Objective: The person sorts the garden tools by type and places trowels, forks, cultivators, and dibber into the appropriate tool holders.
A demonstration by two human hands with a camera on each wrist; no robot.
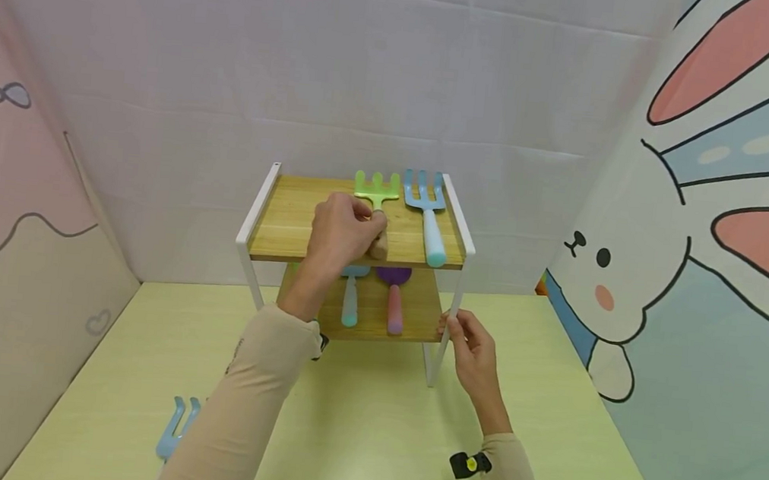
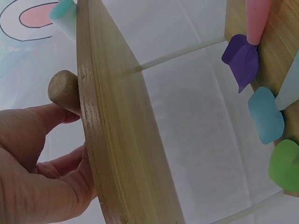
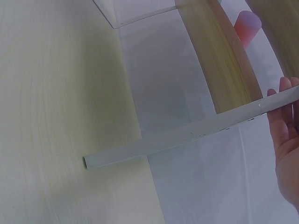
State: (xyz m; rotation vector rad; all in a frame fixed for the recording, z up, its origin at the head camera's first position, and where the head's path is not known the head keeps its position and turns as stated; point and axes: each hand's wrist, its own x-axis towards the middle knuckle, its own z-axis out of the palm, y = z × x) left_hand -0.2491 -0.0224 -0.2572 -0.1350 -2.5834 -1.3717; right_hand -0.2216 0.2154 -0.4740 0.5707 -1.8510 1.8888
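A green hand rake (image 1: 377, 189) with a wooden handle (image 2: 64, 89) lies on the upper board (image 1: 291, 213) of a two-tier rack. My left hand (image 1: 340, 228) pinches that handle from above. To its right rests a light-blue hand fork (image 1: 430, 229), tines toward the wall. My right hand (image 1: 475, 351) holds the rack's white front-right leg (image 3: 187, 131) near the lower board, fingers around it. On the lower board lie a purple trowel (image 2: 243, 60) with a pink handle, a blue-headed tool (image 2: 266, 114) and a green-headed tool (image 2: 285, 163), mostly hidden in the head view by my left arm.
Another blue fork (image 1: 173, 435) lies at the front left of the pale table (image 1: 535, 406), partly covered by my left sleeve. A white cloth wall (image 1: 372, 71) stands behind the rack. Printed cartoon panels flank both sides.
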